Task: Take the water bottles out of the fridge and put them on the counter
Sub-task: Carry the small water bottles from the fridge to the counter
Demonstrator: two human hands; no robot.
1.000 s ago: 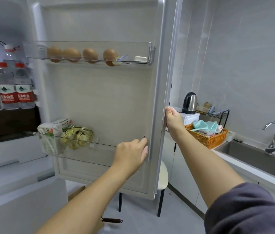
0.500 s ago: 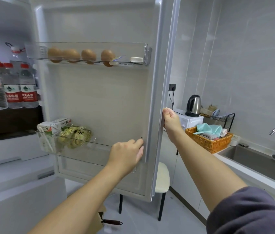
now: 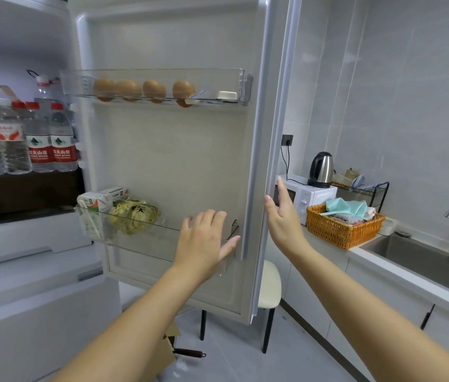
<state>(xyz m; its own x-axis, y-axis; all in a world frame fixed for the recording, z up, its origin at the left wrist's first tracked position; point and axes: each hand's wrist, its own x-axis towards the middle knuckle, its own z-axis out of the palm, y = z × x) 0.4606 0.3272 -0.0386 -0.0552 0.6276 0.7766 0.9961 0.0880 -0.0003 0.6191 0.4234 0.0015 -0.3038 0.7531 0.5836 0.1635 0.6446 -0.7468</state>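
Left grip (image 3: 204,242) hovering released, fingers spread, before fridge door (image 3: 179,161). Right grip (image 3: 282,216) hovering released beside door edge. Water bottles (image 3: 38,139) standing inside fridge (image 3: 24,37), well left of both grips.

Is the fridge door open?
Open. The fridge door stands wide, its inner side facing the camera; water bottles show inside.

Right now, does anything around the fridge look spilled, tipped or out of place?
Nothing spilled; the water bottles stand upright. One oddity: a dark-handled utensil lies on the floor beside a cardboard box, under the open fridge door.
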